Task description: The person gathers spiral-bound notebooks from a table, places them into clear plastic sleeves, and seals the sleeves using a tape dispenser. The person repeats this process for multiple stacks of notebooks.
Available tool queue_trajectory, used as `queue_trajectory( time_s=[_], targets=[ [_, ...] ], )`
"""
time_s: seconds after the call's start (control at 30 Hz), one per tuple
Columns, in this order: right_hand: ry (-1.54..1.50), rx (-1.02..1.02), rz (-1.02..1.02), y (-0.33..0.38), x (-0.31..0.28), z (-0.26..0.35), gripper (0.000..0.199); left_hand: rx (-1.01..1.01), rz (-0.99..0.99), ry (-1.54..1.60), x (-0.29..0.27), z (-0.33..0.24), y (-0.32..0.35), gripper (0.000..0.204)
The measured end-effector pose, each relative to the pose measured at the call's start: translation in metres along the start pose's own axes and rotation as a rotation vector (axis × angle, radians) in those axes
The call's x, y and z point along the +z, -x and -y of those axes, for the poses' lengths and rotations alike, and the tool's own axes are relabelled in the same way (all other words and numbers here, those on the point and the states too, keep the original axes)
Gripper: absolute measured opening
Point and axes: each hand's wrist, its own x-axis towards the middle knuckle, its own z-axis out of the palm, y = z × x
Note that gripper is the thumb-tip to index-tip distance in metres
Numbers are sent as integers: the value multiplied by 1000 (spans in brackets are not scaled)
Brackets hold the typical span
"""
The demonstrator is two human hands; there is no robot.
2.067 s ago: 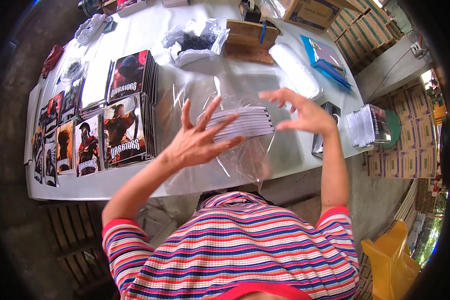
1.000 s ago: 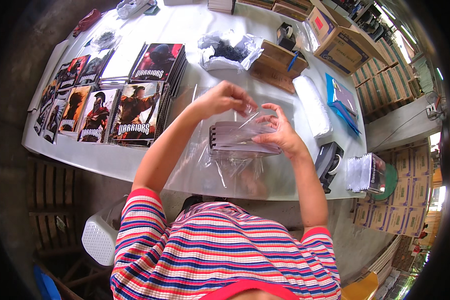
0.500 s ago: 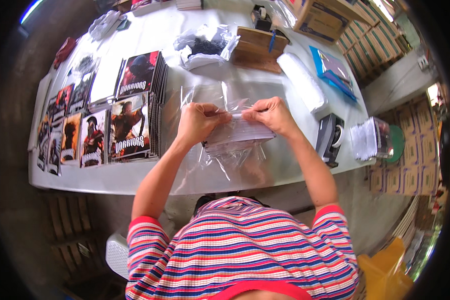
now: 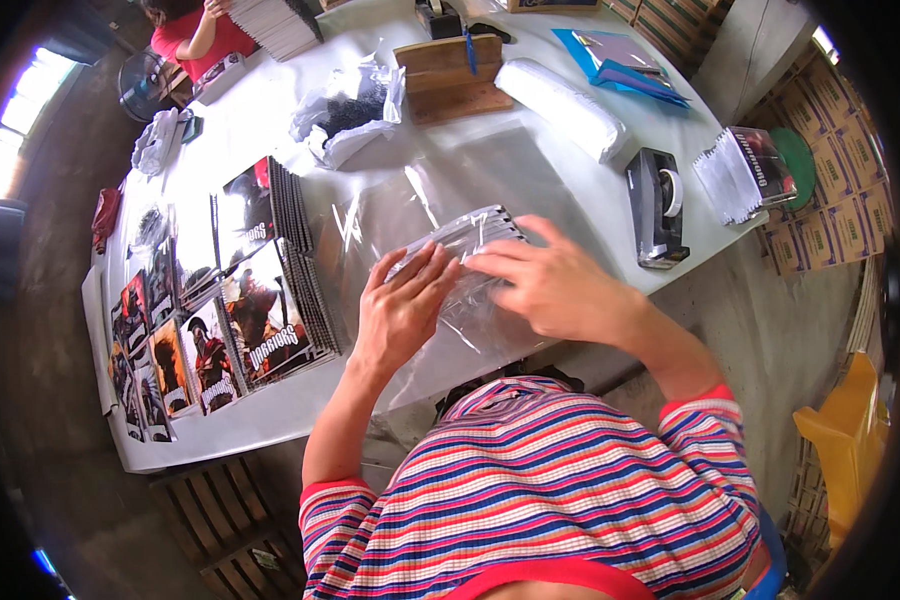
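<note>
A small stack of spiral-bound notebooks lies in front of me, covered with clear plastic film. My left hand rests flat on the near left part of the film-covered stack, fingers stretched out. Over the stack's right end is my right hand, its fingers apart and the fingertips at the film near my left fingers. Both hands hide much of the stack. More clear plastic sheet spreads on the table around it. To the left stand piles of notebooks with pictured covers.
A black tape dispenser stands at the right, near a notebook stack. Behind are a white roll, a wooden stand and a crumpled plastic bag. A person in red holds a stack at the far left.
Both hands have let go of their pinch on the film; the left now lies flat and the right has spread its fingers. My view has turned, bringing a person into sight.
</note>
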Motion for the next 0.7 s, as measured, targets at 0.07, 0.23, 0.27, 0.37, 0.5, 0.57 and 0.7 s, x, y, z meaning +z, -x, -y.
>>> queue_trajectory(
  time_s=[0.07, 0.23, 0.27, 0.37, 0.5, 0.57, 0.7],
  targets=[
    [-432, 207, -100, 31, -1, -18, 17, 70, -132, -65, 8, -2, 9, 30],
    [122, 1443, -446, 217, 73, -123, 31, 287, -328, -69, 25, -1, 4, 19],
    [-320, 1530, -502, 227, 81, -126, 36, 286, -333, -76, 24, 0, 6, 18],
    [-1134, 1706, -528, 241, 83, -139, 51, 314, -364, -110, 30, 9, 11, 21],
    [-1256, 1694, -518, 238, 90, -153, 40, 298, -361, -87, 33, 7, 11, 22],
    [-1465, 1592, -767, 247, 103, -149, 39, 286, -358, -81, 33, 7, 9, 24],
    [-1670, 1217, -1105, 261, 113, -90, 46, 223, -337, -56, 27, 3, 11, 18]
  ],
)
